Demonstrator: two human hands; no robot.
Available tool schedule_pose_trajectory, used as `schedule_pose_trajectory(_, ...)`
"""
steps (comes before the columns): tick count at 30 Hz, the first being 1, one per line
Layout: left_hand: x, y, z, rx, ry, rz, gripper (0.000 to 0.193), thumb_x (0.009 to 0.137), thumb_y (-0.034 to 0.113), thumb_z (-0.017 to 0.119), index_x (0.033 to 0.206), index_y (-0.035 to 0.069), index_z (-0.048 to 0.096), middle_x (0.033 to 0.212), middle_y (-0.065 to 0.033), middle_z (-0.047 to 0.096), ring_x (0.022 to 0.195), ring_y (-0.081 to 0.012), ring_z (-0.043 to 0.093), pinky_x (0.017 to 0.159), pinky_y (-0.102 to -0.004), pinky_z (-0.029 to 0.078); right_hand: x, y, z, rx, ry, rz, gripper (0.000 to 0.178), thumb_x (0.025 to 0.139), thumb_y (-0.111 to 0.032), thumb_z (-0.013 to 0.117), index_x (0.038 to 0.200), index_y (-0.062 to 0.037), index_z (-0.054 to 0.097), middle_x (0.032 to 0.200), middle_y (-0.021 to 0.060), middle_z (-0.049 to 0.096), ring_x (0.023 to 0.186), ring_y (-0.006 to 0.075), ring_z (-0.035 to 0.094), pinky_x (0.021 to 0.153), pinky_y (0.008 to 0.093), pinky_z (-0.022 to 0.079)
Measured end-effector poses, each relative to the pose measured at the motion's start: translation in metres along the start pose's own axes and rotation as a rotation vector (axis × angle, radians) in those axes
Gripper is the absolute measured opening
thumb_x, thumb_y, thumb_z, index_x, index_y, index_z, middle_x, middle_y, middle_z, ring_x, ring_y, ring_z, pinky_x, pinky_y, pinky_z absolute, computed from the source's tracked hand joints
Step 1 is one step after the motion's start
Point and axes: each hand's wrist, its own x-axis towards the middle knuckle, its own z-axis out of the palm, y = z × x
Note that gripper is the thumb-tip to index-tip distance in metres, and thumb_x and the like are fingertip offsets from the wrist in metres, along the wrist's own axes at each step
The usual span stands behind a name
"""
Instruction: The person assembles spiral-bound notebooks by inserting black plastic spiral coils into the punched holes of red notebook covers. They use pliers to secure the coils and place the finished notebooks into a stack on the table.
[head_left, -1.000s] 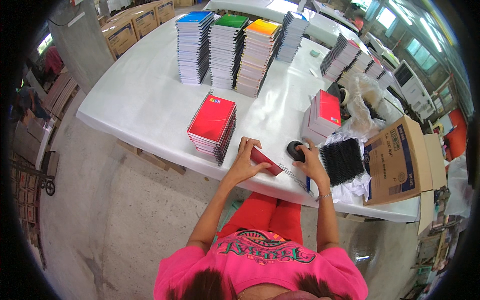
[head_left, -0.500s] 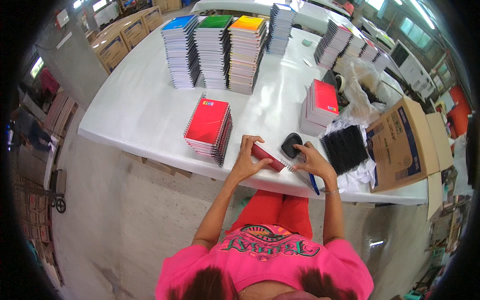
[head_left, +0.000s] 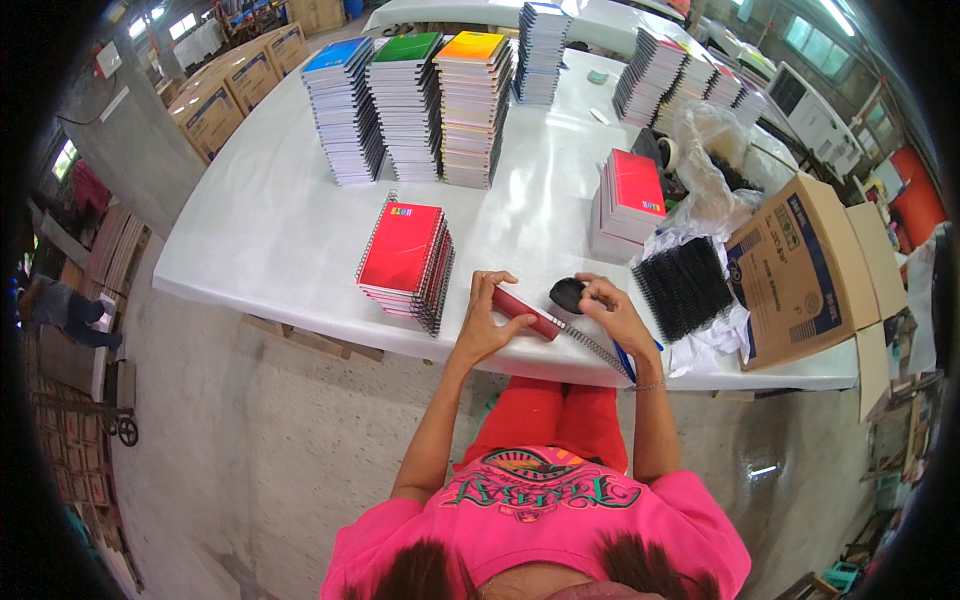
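On the table's near edge a small red notebook (head_left: 525,312) stands tilted on its side, gripped between the thumb and fingers of my left hand (head_left: 484,322). A thin wire coil (head_left: 597,348) runs from the notebook's right end toward my right wrist. My right hand (head_left: 615,315) has its fingers bent together at the right rim of a small black rounded dish-like object (head_left: 566,296); whatever is between the fingertips is hidden. Partly under that hand lies a blue slender item (head_left: 624,361). Left of my left hand sits a stack of red spiral notebooks (head_left: 402,250).
Tall notebook piles with blue (head_left: 338,110), green (head_left: 405,110) and yellow covers (head_left: 472,110) stand toward the back. To the right are a red-topped stack (head_left: 634,185), black coils (head_left: 684,288) on white paper, crumpled clear plastic (head_left: 715,150) and an open cardboard box (head_left: 795,275).
The view has shifted slightly. The black object now looks tipped, and my right fingers have drawn closer together at its rim. My left hand keeps its hold on the notebook.
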Motion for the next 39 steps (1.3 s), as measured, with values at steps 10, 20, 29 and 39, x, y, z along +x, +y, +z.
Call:
schedule_pose_trajectory(10, 0.001, 0.001, -0.002, -0.008, -0.023, -0.027, 0.065, 0.068, 0.023, 0.086, 0.120, 0.010, 0.050, 0.113, -0.0108, 0.046, 0.111, -0.0283, 0.049, 0.098, -0.0382, 0.041, -0.013, -0.013, -0.008, 0.272, -0.247, 0.039, 0.027, 0.078, -0.021, 0.074, 0.088, -0.0093, 0.053, 0.146, 0.0182, 0.047, 0.129, 0.0225, 0.047, 0.111, 0.0364, 0.033)
schedule_pose_trajectory(20, 0.002, -0.001, 0.002, 0.004, -0.017, -0.001, 0.071, 0.064, 0.025, 0.088, 0.121, 0.009, 0.049, 0.111, -0.0098, 0.045, 0.109, -0.0267, 0.047, 0.098, -0.0376, 0.038, -0.014, -0.007, -0.020, 0.436, -0.289, -0.063, 0.026, 0.081, -0.021, 0.079, 0.090, -0.0053, 0.061, 0.139, 0.0155, 0.051, 0.120, 0.0207, 0.051, 0.103, 0.0353, 0.041)
schedule_pose_trajectory(29, -0.004, -0.003, 0.003, -0.118, 0.005, -0.113, 0.111, 0.061, 0.031, 0.092, 0.147, 0.011, 0.025, 0.119, -0.0114, 0.042, 0.114, -0.0260, 0.044, 0.103, -0.0393, 0.035, -0.019, -0.012, -0.013, 0.144, -0.152, 0.064, 0.032, 0.078, -0.025, 0.083, 0.090, -0.0057, 0.061, 0.133, 0.0163, 0.057, 0.123, 0.0202, 0.051, 0.103, 0.0329, 0.041)
schedule_pose_trajectory(39, -0.005, -0.012, 0.002, -0.245, -0.059, -0.135, 0.117, 0.061, 0.018, 0.093, 0.152, 0.013, 0.019, 0.108, -0.0056, 0.041, 0.101, -0.0207, 0.048, 0.093, -0.0337, 0.042, -0.017, -0.015, -0.003, -0.477, -0.006, 0.088, 0.029, 0.081, -0.029, 0.080, 0.091, -0.0088, 0.062, 0.131, 0.0130, 0.056, 0.118, 0.0170, 0.052, 0.101, 0.0315, 0.040)
